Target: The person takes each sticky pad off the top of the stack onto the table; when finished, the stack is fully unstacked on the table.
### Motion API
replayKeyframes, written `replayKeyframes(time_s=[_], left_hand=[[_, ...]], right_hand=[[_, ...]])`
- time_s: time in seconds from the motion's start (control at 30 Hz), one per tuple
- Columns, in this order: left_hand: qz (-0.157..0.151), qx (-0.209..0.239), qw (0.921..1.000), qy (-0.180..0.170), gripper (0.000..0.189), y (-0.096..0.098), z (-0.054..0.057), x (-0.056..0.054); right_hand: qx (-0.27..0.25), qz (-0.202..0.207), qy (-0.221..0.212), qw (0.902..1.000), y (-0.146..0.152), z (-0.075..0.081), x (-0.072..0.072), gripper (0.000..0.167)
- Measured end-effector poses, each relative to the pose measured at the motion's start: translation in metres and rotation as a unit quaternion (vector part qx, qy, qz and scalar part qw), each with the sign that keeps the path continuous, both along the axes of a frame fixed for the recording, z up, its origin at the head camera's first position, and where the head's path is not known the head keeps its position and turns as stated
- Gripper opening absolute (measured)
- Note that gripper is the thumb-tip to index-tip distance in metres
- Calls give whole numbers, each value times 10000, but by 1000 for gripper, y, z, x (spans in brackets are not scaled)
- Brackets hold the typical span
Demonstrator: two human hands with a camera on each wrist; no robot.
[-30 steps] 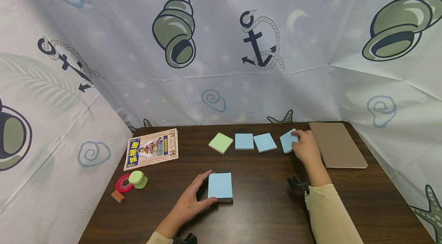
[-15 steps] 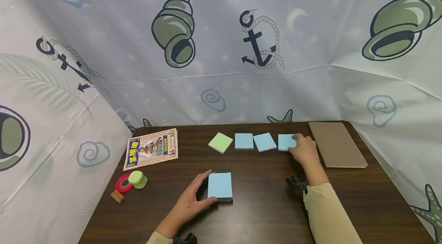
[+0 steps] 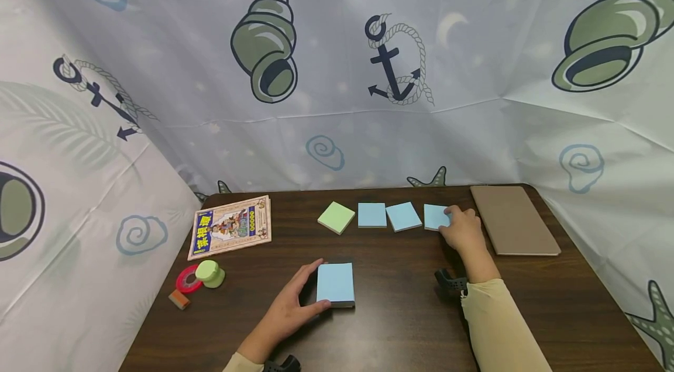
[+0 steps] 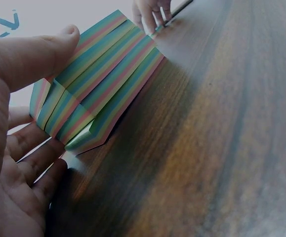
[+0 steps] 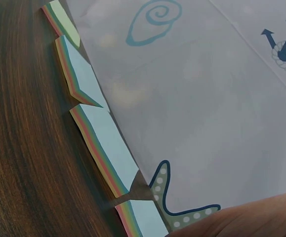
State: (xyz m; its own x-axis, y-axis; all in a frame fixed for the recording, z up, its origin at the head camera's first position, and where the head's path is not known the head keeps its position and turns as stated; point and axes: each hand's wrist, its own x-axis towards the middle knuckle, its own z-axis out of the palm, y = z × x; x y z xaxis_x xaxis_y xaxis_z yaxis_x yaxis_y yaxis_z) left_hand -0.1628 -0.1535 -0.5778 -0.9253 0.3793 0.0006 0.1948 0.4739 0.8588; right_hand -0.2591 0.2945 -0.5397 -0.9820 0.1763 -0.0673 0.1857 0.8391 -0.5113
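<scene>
stack of pads (image 3: 335,283) sits near the front middle of the table (image 3: 400,331), its top blue; the left wrist view shows striped sides and layers not quite flush, so a bracing hand probably helps it stay square. a printed cloth (image 3: 326,68) hangs behind the table. at the back right lies a tan notebook (image 3: 515,221), flat and well to the side, which seems to leave the middle for handling. a printed booklet (image 3: 230,228) lies at the back left, likely out of the way too.

the left hand (image 3: 291,304) grips the stack from its left side, thumb at the near corner and fingers toward the far one, a hold that likely stops it sliding. the right hand (image 3: 464,233) pinches the right-end pad (image 3: 434,217) by its right side, perhaps because the other side has a neighbour just beside it. that neighbour, the tilted blue pad (image 3: 404,217), sits askew next to the straighter blue pad (image 3: 372,215); the green pad (image 3: 336,218), turned cornerwise, ends the row.

smallest, at the left edge: a green knob-shaped piece (image 3: 209,271) against a pink tape roll (image 3: 185,286), and an orange eraser-like block (image 3: 179,299) near them, presumably grouped as spares.
</scene>
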Motion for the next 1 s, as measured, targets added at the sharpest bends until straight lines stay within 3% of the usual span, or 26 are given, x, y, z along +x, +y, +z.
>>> replayKeyframes(time_s=[0.27,0.63,0.8,1.0], left_hand=[[-7,19,10000,-9,95,-1,0,1],[-17,10,10000,-20,95,-1,-2,1],[-11,29,10000,22,95,-1,-1,0],[27,-63,9999,92,94,0,0,0]], right_hand=[[-129,65,-91,9999,-2,9,5,57],[-255,25,145,9996,-14,29,10,57],[-572,353,285,9973,-28,40,11,52],[-1049,1036,291,9886,-67,51,17,44]])
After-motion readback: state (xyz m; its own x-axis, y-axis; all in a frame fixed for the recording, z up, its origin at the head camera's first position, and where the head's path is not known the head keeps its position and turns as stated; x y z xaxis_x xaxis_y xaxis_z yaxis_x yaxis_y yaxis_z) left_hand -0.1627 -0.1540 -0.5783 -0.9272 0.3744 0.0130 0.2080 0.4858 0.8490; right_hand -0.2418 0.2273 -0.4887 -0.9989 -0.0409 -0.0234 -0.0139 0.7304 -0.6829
